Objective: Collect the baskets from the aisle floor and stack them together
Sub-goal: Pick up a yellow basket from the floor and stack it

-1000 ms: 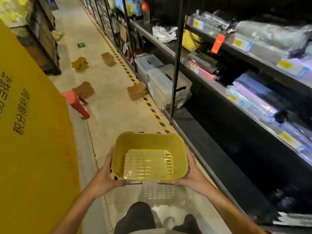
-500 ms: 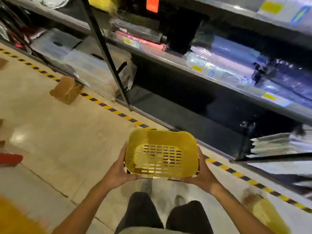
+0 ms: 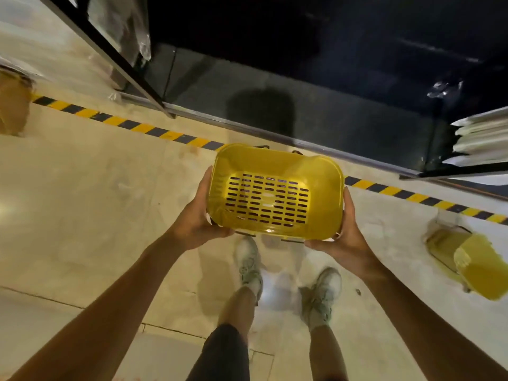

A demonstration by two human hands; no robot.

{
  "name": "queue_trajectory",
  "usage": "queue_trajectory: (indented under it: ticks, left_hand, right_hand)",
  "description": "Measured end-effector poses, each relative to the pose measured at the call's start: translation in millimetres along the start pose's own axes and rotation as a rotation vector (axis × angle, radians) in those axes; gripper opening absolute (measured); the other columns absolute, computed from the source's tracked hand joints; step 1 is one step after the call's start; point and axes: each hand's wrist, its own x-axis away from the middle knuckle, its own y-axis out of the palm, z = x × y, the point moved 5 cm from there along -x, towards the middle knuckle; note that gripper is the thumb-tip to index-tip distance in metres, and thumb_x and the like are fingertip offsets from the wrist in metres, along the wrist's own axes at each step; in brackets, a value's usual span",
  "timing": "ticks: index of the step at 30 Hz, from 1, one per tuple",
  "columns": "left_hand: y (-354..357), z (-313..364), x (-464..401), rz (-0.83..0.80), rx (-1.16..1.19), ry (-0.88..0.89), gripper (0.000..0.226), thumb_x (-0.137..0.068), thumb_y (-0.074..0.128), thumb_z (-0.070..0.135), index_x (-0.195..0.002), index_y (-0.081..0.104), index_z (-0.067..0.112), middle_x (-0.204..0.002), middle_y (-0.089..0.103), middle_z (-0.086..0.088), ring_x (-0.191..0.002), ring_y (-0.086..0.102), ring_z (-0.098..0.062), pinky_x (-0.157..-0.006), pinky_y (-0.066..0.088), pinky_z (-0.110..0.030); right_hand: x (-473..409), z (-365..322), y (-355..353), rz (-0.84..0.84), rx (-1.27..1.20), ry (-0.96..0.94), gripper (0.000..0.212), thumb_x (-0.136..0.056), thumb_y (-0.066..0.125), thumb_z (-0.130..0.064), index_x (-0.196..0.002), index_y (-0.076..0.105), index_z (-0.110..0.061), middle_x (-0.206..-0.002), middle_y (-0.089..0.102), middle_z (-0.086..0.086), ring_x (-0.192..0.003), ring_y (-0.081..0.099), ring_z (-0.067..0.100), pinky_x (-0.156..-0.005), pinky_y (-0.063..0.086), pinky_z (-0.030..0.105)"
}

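I hold a yellow plastic basket (image 3: 275, 193) with a slotted bottom at waist height, its open side facing me. My left hand (image 3: 199, 218) grips its left wall and my right hand (image 3: 346, 235) grips its right wall. A second yellow basket (image 3: 478, 268) lies tipped on its side on the floor at the right. A brownish basket (image 3: 12, 105) sits blurred at the far left edge, beside the striped tape.
A yellow-and-black tape line (image 3: 154, 130) runs across the tiled floor along a dark shelf unit (image 3: 302, 114), with a black upright post (image 3: 115, 59) at left. White flat packs (image 3: 481, 141) lie on the low shelf at right. My shoes (image 3: 248, 262) stand below the basket.
My view has swung right and down from the long aisle to the floor by the shelf. The basket stays in both hands. The yellow basket at right has come into view.
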Motion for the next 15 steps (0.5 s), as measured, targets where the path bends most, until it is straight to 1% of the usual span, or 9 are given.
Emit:
queue_trajectory:
  ticks: [2, 3, 6, 8, 9, 10, 12, 14, 15]
  left_hand:
    - [1, -23, -16, -0.015, 0.000, -0.036, 0.132, -0.072, 0.090, 0.003, -0.162, 0.001, 0.037, -0.144, 0.049, 0.028, -0.132, 0.053, -0.004, -0.096, 0.057, -0.027]
    - [2, -34, -22, -0.024, -0.013, -0.047, 0.133, -0.071, 0.091, 0.002, -0.163, 0.001, 0.037, -0.143, 0.049, 0.028, -0.132, 0.053, -0.004, -0.098, 0.058, -0.031]
    - [7, -52, -40, -0.005, -0.055, -0.045, 0.132, -0.071, 0.089, -0.005, -0.163, 0.002, 0.033, -0.150, 0.046, 0.020, -0.137, 0.050, -0.010, -0.106, 0.053, -0.046]
    - [7, -58, -52, 0.018, -0.047, -0.044, 0.130, -0.072, 0.088, -0.006, -0.164, 0.003, 0.033, -0.151, 0.044, 0.020, -0.142, 0.046, -0.012, -0.111, 0.048, -0.051]
    - [7, -60, -57, 0.021, -0.038, -0.045, 0.129, -0.072, 0.089, -0.005, -0.163, 0.005, 0.033, -0.149, 0.045, 0.024, -0.141, 0.047, -0.011, -0.111, 0.048, -0.050]
    - [6, -62, -62, 0.023, -0.029, -0.046, 0.128, -0.072, 0.089, -0.003, -0.163, 0.007, 0.034, -0.146, 0.047, 0.028, -0.139, 0.048, -0.009, -0.109, 0.050, -0.046]
    - [7, -61, -66, 0.031, -0.017, -0.031, 0.125, -0.071, 0.092, 0.008, -0.162, 0.011, 0.037, -0.138, 0.051, 0.035, -0.133, 0.053, 0.000, -0.100, 0.056, -0.031]
    - [10, -56, -67, 0.039, -0.025, -0.001, 0.123, -0.070, 0.093, 0.021, -0.160, 0.011, 0.042, -0.136, 0.049, 0.040, -0.128, 0.053, 0.007, -0.091, 0.056, -0.017]
    - [11, -55, -68, 0.046, -0.036, 0.005, 0.123, -0.070, 0.092, 0.024, -0.159, 0.010, 0.043, -0.135, 0.048, 0.042, -0.127, 0.052, 0.010, -0.089, 0.055, -0.013]
  right_hand:
    - [-15, 25, 2, 0.012, -0.010, 0.017, 0.127, -0.071, 0.067, 0.033, -0.160, -0.003, -0.025, -0.139, 0.053, -0.019, -0.124, 0.061, 0.007, -0.078, 0.061, 0.028]
    - [-21, 37, 4, 0.024, -0.012, 0.028, 0.129, -0.071, 0.070, 0.030, -0.160, -0.004, -0.027, -0.139, 0.052, -0.019, -0.126, 0.059, 0.011, -0.080, 0.062, 0.030]
    - [-37, 62, 4, 0.077, -0.018, 0.016, 0.129, -0.072, 0.076, 0.021, -0.161, -0.004, -0.027, -0.143, 0.046, -0.016, -0.131, 0.054, 0.016, -0.091, 0.059, 0.038]
    - [-47, 70, 4, 0.101, -0.046, 0.019, 0.127, -0.070, 0.079, 0.011, -0.161, -0.001, -0.028, -0.144, 0.045, -0.016, -0.133, 0.053, 0.016, -0.100, 0.055, 0.045]
    - [-50, 72, 4, 0.117, -0.064, 0.017, 0.126, -0.069, 0.079, 0.007, -0.161, 0.001, -0.029, -0.143, 0.045, -0.018, -0.133, 0.053, 0.013, -0.100, 0.055, 0.043]
    - [-53, 74, 3, 0.134, -0.076, 0.015, 0.125, -0.069, 0.079, 0.005, -0.161, 0.002, -0.029, -0.141, 0.046, -0.022, -0.130, 0.055, 0.009, -0.097, 0.057, 0.036]
    - [-55, 78, 3, 0.158, -0.093, 0.012, 0.124, -0.071, 0.079, 0.012, -0.160, 0.002, -0.028, -0.136, 0.048, -0.030, -0.124, 0.057, 0.001, -0.088, 0.058, 0.024]
    - [-53, 82, 2, 0.166, -0.109, 0.018, 0.125, -0.072, 0.079, 0.013, -0.160, 0.001, -0.030, -0.130, 0.051, -0.038, -0.120, 0.059, -0.003, -0.085, 0.058, 0.022]
    - [-52, 83, 2, 0.168, -0.115, 0.023, 0.127, -0.071, 0.082, 0.008, -0.160, 0.000, -0.032, -0.128, 0.052, -0.041, -0.119, 0.059, -0.005, -0.086, 0.058, 0.023]
